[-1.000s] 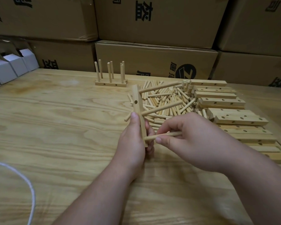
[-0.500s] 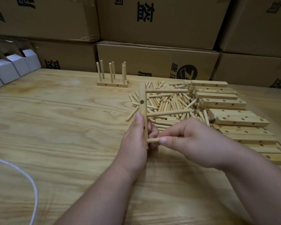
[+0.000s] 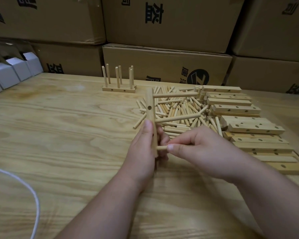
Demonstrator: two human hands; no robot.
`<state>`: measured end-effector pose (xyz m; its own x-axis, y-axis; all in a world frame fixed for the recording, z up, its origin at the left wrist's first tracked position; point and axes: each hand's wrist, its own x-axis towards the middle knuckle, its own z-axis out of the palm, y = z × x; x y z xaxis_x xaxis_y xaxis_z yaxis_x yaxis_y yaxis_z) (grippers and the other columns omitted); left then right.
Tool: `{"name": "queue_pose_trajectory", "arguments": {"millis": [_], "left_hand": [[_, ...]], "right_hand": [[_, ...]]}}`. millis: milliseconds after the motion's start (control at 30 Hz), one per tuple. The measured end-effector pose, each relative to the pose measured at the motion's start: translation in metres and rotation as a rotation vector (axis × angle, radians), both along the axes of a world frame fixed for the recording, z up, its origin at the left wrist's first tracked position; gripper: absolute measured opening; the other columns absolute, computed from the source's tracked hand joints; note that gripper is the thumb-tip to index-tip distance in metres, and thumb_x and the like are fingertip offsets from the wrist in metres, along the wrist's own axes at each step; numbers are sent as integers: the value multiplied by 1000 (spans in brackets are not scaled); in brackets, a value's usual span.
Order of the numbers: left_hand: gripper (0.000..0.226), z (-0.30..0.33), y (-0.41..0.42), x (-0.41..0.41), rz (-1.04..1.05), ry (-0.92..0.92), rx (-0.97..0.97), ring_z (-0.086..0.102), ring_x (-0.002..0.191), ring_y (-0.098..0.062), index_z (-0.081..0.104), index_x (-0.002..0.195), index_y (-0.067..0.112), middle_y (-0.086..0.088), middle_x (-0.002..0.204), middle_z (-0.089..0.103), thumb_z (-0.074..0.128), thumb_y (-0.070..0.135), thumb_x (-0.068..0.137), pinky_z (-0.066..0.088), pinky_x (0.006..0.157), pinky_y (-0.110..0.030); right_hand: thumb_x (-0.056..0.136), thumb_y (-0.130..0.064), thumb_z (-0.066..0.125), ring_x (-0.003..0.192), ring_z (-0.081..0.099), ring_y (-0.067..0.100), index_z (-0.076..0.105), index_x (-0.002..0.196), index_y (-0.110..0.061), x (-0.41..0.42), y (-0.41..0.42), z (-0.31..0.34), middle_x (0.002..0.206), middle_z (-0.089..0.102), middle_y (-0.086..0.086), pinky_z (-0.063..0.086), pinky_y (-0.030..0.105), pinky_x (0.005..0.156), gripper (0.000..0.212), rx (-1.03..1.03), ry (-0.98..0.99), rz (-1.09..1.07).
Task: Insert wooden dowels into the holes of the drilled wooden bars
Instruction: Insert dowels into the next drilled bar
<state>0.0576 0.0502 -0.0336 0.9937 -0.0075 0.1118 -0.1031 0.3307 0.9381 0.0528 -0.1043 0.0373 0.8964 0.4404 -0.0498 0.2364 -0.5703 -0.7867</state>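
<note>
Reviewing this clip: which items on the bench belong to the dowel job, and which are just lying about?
Job:
- drilled wooden bar, gripped upright by left hand
- short wooden dowel, pinched by right hand
- loose dowel pile
- stacked drilled bars
- finished dowelled bar

Lying about:
- white cable
- white paper boxes
- brown cardboard cartons

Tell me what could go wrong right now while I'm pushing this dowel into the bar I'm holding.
The right hand pinches the dowel near its tip; pushed off-axis, it may jam or snap at the hole. The left hand grips only the lower end of the bar, so it could twist under the push. The two dowels already inserted stick out over the loose dowel pile and might catch it.
</note>
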Motion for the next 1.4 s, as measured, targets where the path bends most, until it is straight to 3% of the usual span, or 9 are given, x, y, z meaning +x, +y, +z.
{"name": "queue_pose_trajectory", "arguments": {"millis": [133,233,333,433,533,633,933,1100,1400], "left_hand": [[50,5,-1,-1,26,13,-52,58,66,-16,69,107,20,-5,82,64,43,60,91,47,58,-33],[43,7,-2,1,147,86,-74,56,62,-13,73,91,31,0,73,63,43,62,96,48,59,-31],[42,8,-2,2,187,115,-106,49,52,-9,64,91,20,2,62,57,38,48,107,43,48,-22],[41,9,-5,1,177,112,-43,49,53,-8,60,88,19,3,60,55,36,44,108,42,49,-22],[43,8,-8,-2,148,105,15,54,56,-9,62,87,19,3,60,59,35,44,108,45,50,-23],[43,7,-9,-6,148,85,86,55,57,-8,60,89,18,4,61,60,33,45,109,44,50,-23],[41,14,-4,-6,106,153,29,45,49,-12,53,90,16,1,56,53,30,44,109,37,47,-25],[41,15,-5,-11,-44,126,-38,44,46,-15,50,94,12,-3,54,49,28,42,109,37,46,-24],[53,10,-4,-15,48,85,246,54,47,-14,59,88,14,-2,56,57,29,53,106,47,48,-22]], "right_hand": [[86,-50,68,90,70,23,79,88,-45,3,-13,14,90,76,0,60,46,84,12,-95,13,42],[72,-72,66,74,69,7,75,92,-45,2,-17,19,84,74,-9,60,36,67,35,-111,-9,34],[60,-85,57,71,69,9,69,95,-38,5,-18,18,85,73,-6,60,39,63,60,29,-111,-165],[74,-76,57,70,67,9,64,100,-41,6,-17,18,85,72,-9,60,41,63,44,91,-228,-259],[87,-63,56,63,61,0,68,92,-41,4,-16,15,79,68,-18,50,27,52,26,-136,-245,-171],[93,-53,59,56,59,4,69,87,-37,4,-15,12,68,67,-10,47,28,49,20,-268,-236,-156],[95,-49,60,50,55,10,72,80,-32,2,-6,4,60,65,-1,47,33,50,25,-234,-232,-144],[92,-50,64,47,50,2,75,79,-37,-1,-11,15,57,62,-8,35,16,42,21,-212,-244,-122],[93,-49,63,49,53,5,72,70,-27,-10,-2,25,52,61,-5,35,19,37,33,-366,-314,-141]]}}
